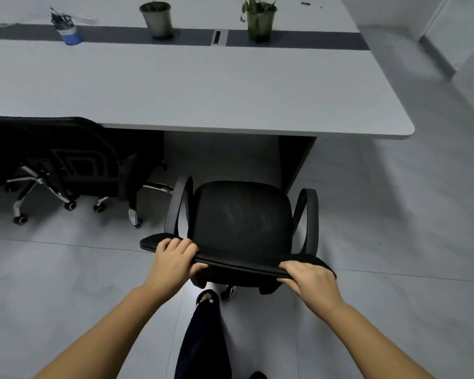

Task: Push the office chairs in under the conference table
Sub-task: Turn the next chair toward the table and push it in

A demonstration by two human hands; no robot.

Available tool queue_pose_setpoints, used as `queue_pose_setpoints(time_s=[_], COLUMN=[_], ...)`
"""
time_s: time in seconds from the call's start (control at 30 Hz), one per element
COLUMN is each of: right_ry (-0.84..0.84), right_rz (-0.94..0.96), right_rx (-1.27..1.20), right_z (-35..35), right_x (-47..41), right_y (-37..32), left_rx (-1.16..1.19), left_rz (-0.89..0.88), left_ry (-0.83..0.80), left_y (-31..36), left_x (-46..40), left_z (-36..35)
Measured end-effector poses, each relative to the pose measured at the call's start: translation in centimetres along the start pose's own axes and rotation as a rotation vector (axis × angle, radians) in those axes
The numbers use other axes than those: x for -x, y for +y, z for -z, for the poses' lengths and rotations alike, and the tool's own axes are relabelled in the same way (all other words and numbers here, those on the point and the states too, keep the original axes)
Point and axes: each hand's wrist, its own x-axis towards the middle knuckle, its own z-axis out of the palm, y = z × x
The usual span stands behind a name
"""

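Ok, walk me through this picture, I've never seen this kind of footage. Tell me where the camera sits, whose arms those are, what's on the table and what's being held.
There is no machine here. The camera is worn on a person's head and looks forward and down, so the two bare arms coming up from the bottom edge are that person's own.

The left hand and right hand both grip the top edge of the backrest of a black office chair. It stands facing the grey conference table, not yet under it. A second black chair on the left sits close against the table edge.

On the table stand a blue pen cup and two potted plants along a dark centre strip. Below, the person's foot shows on the tiled floor.
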Motion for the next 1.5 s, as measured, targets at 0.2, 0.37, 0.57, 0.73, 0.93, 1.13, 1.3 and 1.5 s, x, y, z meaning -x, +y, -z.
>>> queue_pose_setpoints(time_s=[0.2, 0.37, 0.57, 0.73, 0.93, 1.13, 1.3, 1.5], right_ry=[0.009, -0.023, -0.105, -0.144, -0.292, -0.358, -0.353, -0.402], right_rz=[0.0, -0.026, -0.071, -0.069, -0.041, -0.033, -0.011, 0.025], right_rx=[0.004, 0.052, 0.076, 0.114, 0.034, -0.01, -0.039, -0.045], right_z=[-1.6, -2.2, -2.7, -3.1, -3.0, -3.4, -4.0, -4.5], right_x=[-6.2, -12.2, -19.0, -24.3, -30.2, -35.6, -39.2, -41.2], right_y=[0.1, 1.2, 2.2, 4.1, 7.7, 11.2, 12.8, 13.5], left_rx=[-0.038, -0.049, -0.041, -0.066, -0.092, -0.097, -0.088, -0.058], left_rz=[-0.011, -0.024, -0.035, -0.029, 0.022, 0.05, 0.061, 0.052], left_ry=[-0.014, 0.028, 0.049, 0.011, 0.01, 0.02, -0.028, -0.048], left_y=[-4.6, -7.6, -10.7, -12.9, -13.4, -14.1, -15.7, -17.1], left_x=[-5.3, -10.5, -16.7, -21.5, -26.6, -31.6, -34.8, -36.3], left_z=[-0.9, -1.7, -2.4, -2.9, -3.5, -4.3, -4.9, -5.4])
